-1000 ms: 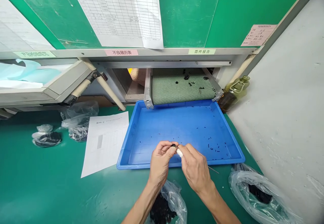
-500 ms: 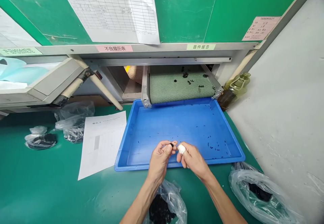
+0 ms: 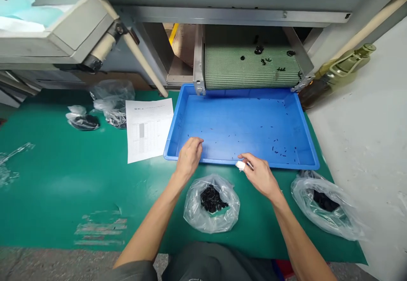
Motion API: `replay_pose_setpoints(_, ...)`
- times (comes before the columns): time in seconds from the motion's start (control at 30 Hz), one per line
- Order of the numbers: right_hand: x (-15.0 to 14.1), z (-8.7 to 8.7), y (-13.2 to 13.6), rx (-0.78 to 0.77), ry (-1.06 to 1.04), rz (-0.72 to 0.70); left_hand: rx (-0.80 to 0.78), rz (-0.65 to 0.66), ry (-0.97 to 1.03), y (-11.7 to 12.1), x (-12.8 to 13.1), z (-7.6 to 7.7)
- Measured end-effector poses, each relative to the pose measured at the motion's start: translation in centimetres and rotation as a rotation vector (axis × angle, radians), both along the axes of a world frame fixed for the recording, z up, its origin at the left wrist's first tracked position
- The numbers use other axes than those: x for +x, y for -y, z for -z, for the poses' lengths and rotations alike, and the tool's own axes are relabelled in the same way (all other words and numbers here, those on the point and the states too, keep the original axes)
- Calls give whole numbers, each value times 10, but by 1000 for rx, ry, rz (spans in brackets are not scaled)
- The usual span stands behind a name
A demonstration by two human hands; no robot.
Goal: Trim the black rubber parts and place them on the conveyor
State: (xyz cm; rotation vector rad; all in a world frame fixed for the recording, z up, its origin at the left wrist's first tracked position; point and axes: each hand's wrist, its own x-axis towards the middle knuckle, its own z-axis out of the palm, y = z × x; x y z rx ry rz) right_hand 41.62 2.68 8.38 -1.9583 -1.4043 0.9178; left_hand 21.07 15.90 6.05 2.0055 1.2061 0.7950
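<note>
My left hand [image 3: 190, 156] is over the near left edge of the blue tray [image 3: 235, 161], back upward and fingers curled together; whatever may be in them is hidden. My right hand [image 3: 259, 173] is at the tray's near edge, its fingers apart and nothing visible in them. White tape [image 3: 241, 165] wraps one of its digits. Between my forearms, an open clear plastic bag [image 3: 193, 213] holds many small black parts [image 3: 212, 198]. Tiny black bits [image 3: 276, 149] lie scattered over the tray floor, mostly toward the right.
A green conveyor belt [image 3: 229, 69] with a few black pieces [image 3: 259, 50] ends above the tray. Another open bag [image 3: 305, 194] is at the right, beside the wall. A printed sheet [image 3: 149, 134], bagged parts [image 3: 84, 122] and a bottle [image 3: 337, 71] stand around the tray.
My hands have moved apart, left hand leftward and right hand rightward. The small black part seen in my left fingers is out of sight. My view has tilted down, showing the whole near bag.
</note>
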Motion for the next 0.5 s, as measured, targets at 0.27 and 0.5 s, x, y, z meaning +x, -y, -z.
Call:
replay_pose_setpoints(0.27, -35, 0, 50, -72, 46, -193, -335, -101, 192, 56, -50, -47)
replay_pose_setpoints(0.5, -45, 19, 64, -2, 124, -298, -169, 488, 59, 138, -43, -6)
